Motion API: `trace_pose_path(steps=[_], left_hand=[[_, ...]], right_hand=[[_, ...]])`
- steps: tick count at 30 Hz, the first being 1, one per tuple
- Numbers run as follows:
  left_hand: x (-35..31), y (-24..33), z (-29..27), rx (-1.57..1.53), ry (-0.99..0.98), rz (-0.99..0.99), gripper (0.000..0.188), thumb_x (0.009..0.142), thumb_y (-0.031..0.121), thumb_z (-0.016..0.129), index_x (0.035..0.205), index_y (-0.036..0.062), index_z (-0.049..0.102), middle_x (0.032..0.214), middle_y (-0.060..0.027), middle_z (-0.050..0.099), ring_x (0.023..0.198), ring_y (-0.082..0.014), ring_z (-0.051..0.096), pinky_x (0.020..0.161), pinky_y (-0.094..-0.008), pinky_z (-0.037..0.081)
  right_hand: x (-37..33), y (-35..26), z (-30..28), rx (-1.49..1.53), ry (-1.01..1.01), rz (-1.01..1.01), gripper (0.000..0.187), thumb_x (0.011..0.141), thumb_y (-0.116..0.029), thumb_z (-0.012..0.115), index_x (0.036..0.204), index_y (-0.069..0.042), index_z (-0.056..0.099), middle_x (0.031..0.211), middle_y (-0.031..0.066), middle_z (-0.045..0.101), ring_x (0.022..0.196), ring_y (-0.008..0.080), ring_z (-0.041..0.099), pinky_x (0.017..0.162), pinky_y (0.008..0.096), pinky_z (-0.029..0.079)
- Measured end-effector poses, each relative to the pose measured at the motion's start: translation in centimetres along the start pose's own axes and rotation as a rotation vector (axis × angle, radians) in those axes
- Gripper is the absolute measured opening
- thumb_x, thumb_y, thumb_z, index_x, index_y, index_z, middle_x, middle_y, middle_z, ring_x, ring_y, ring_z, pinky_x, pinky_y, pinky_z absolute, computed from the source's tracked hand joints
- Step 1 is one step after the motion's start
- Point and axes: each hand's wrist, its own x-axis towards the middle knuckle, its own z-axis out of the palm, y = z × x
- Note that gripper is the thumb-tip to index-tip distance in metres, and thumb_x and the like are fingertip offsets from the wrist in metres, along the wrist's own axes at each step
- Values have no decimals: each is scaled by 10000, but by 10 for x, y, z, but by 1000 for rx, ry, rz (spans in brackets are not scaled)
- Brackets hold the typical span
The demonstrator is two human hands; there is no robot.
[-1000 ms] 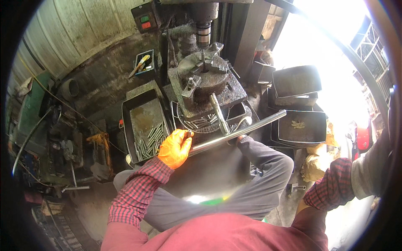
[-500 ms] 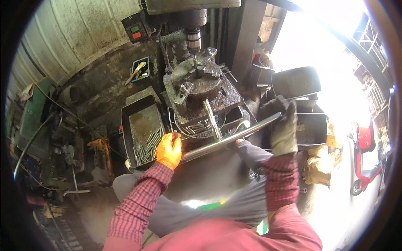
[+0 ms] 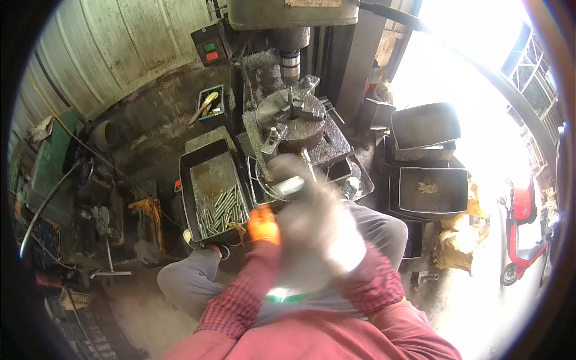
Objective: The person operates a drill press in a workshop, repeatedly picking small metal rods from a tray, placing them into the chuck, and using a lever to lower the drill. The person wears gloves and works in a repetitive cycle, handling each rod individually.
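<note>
Hands (image 3: 264, 225) closer together | right blurred | rods (image 3: 223, 211): slender, silvery-grey, jumbled

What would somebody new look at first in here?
Probably the bright orange glove on the person's left hand, near the middle. Next, the red scooter at the far right. Then the drill press at top centre, with a tray of metal rods below and to its left.
</note>
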Motion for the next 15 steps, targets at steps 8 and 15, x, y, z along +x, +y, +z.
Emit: trace_pose_path(steps=[8, 15], left_hand=[[-14, 208, -117, -294, 37, 256, 259, 1056, 106, 660, 1301, 22, 671, 1079, -47, 703, 871, -130, 662, 733, -264, 548], [68, 315, 35, 12, -342, 317, 300, 1030, 93, 690, 1300, -37, 673, 1137, -99, 729, 991, -181, 713, 873, -315, 588]], right_hand=[[-51, 142, -22, 217, 294, 598, 804, 865, -211, 761, 1563, -12, 416, 1436, 170, 583, 1282, 307, 603, 1141, 416, 479], [-21, 26, -5, -112, -9, -13, 793, 759, -48, 786, 1493, -4, 489, 1518, 191, 524, 1427, 355, 499, 1168, 436, 461]])
